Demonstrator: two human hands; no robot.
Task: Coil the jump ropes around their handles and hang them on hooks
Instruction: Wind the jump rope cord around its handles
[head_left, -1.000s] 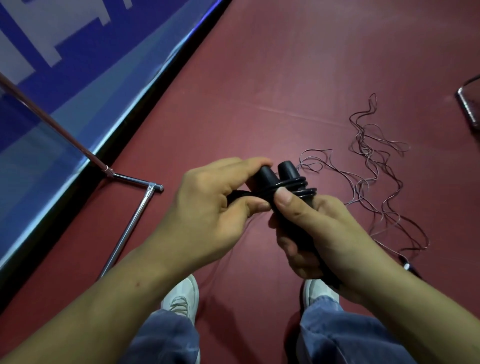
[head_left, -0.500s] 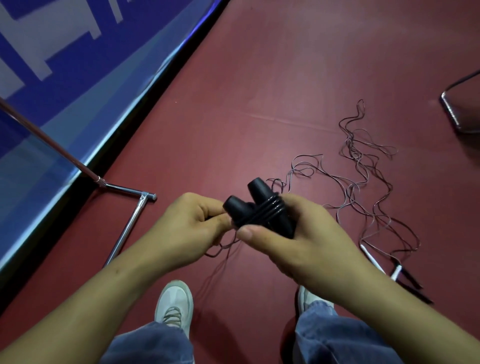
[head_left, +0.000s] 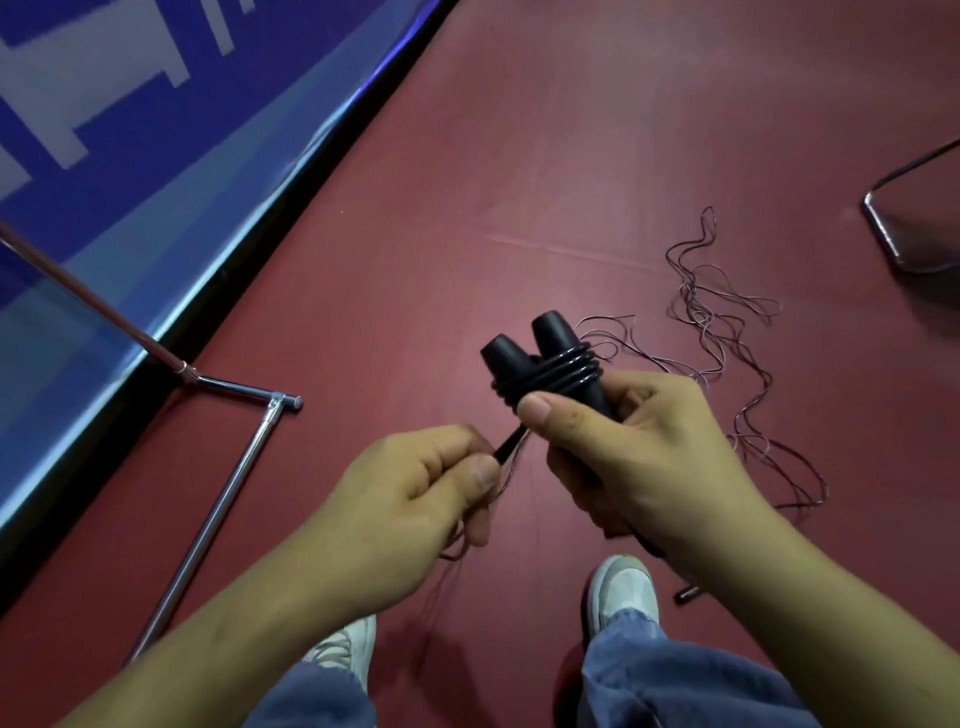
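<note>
Right hand (head_left: 639, 457) clamping paired black handles (head_left: 540, 364), thumb pinning the coils; left hand (head_left: 415, 499) pinching the rope (head_left: 511, 442), tensioning it for wrapping.

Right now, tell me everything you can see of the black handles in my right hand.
The two black handles look like matte plastic or rubber, tapered with rounded ends, side by side and pointing up and away. Several turns of black rope bind them together. The right hand holds their lower part, thumb against the coils. A short stretch of rope runs down to the left hand, which pinches it.
</note>
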